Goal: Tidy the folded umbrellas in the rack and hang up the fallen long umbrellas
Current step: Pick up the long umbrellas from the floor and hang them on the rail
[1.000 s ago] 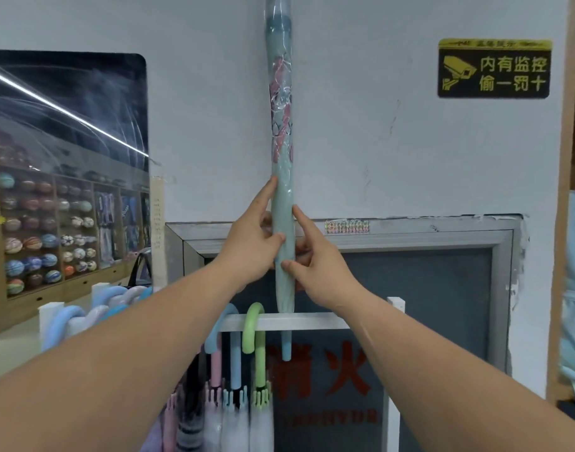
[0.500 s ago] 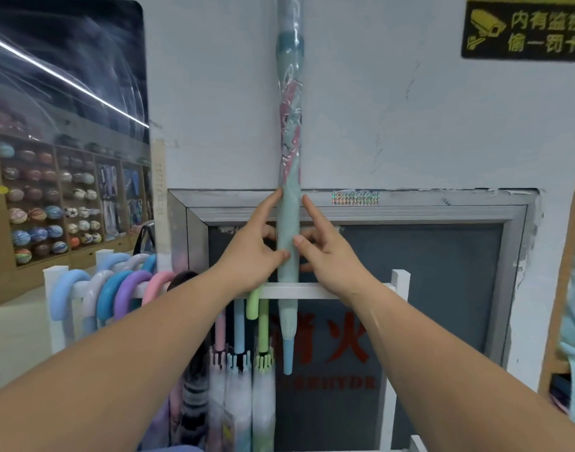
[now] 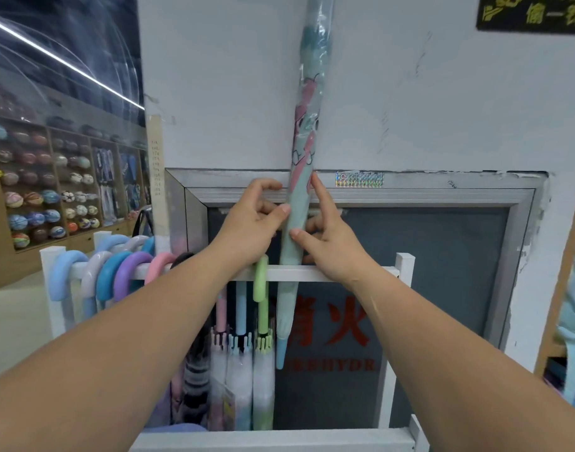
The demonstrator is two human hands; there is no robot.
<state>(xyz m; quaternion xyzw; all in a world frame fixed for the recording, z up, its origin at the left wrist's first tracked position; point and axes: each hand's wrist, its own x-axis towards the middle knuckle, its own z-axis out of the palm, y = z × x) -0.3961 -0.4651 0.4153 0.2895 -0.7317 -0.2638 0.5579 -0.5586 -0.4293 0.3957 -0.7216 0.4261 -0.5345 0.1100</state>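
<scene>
Here your left hand (image 3: pixel 250 223) and right hand (image 3: pixel 332 243) pinch the upright long umbrella (image 3: pixel 304 125), which crosses the rail (image 3: pixel 345 274) beside a green handle (image 3: pixel 261 282).

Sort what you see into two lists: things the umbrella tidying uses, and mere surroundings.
In the job: long umbrella, left hand, right hand, white rack, hung umbrellas.
Just surroundings: camera sign, ball shelves, red-lettered cabinet.

Crook-handled umbrellas (image 3: pixel 129 272) on white rack (image 3: pixel 404 278).
</scene>
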